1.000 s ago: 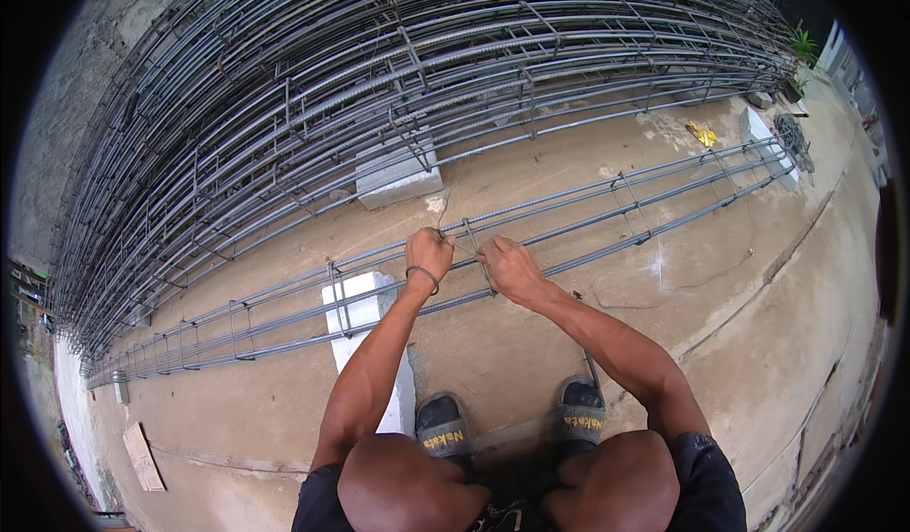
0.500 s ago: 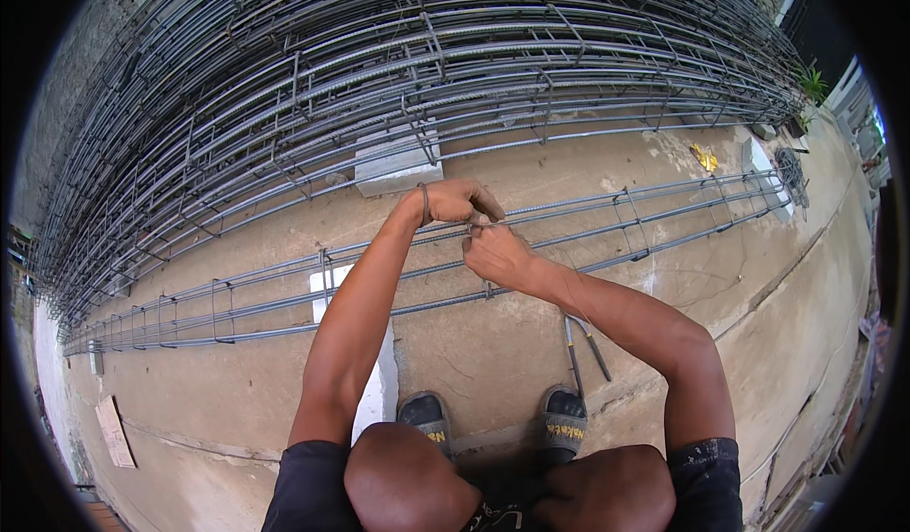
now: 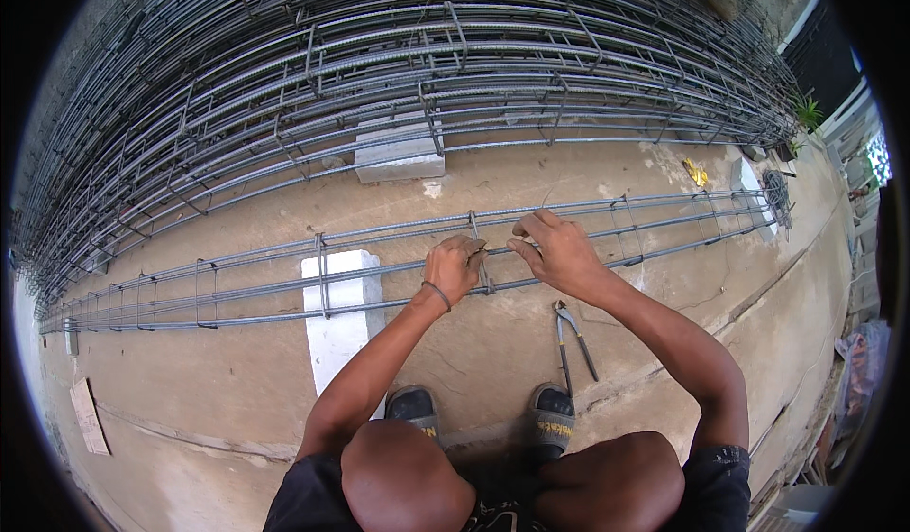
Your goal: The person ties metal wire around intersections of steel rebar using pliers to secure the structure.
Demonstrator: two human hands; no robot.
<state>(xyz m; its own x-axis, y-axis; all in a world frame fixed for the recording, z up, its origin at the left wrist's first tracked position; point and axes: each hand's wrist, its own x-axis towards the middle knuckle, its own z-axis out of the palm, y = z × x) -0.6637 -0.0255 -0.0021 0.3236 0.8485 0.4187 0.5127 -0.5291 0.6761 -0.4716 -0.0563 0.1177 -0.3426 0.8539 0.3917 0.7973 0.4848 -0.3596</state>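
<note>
A long, slim rebar cage (image 3: 417, 265) of ribbed bars and square stirrups stretches across in front of me. My left hand (image 3: 453, 266) is closed at its middle bar, beside an upright stirrup (image 3: 474, 224). What those fingertips pinch is hidden. Just to the right, my right hand (image 3: 564, 252) hovers over the bars with thumb and fingers bent together. A thin tie wire (image 3: 547, 195) sticks up from its fingers. Pincers (image 3: 572, 333) with dark handles lie on the ground near my right foot, jaws toward the cage.
White blocks (image 3: 343, 338) support the cage in the middle and at the right end (image 3: 749, 195). Behind it, a large stack of rebar cages (image 3: 379, 67) rests partly on another white block (image 3: 398, 157). A coil of wire (image 3: 777, 198) lies far right, near a yellow wrapper (image 3: 696, 172).
My hands were together at the far bar and have come apart. The left moved down to the middle bar, the right moved off to the right. My view shifted slightly.
</note>
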